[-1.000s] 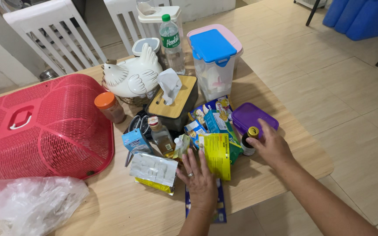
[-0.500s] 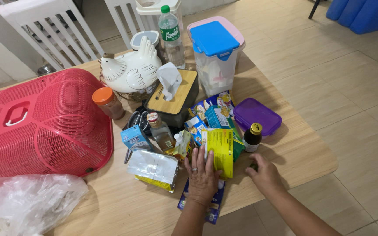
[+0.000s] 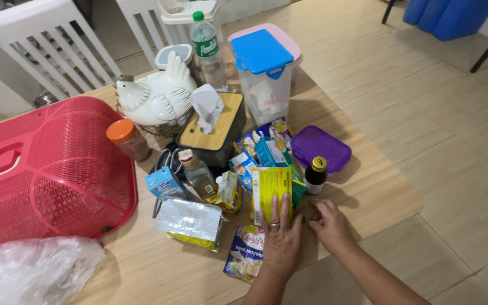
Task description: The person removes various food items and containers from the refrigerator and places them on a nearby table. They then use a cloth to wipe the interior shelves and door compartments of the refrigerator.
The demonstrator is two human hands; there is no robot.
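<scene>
Head view: left hand (image 3: 280, 237) flat, fingers released, pressing yellow packet (image 3: 271, 192); right hand (image 3: 330, 225) loosely curled, empty on bench (image 3: 368, 197), dark bottle (image 3: 314, 175) at 12 o'clock.

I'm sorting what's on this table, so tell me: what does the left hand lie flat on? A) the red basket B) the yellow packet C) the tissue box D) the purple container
B: the left hand lies flat with its fingers spread on the lower edge of the yellow packet, well apart from the purple container, the red basket and the tissue box.
</scene>
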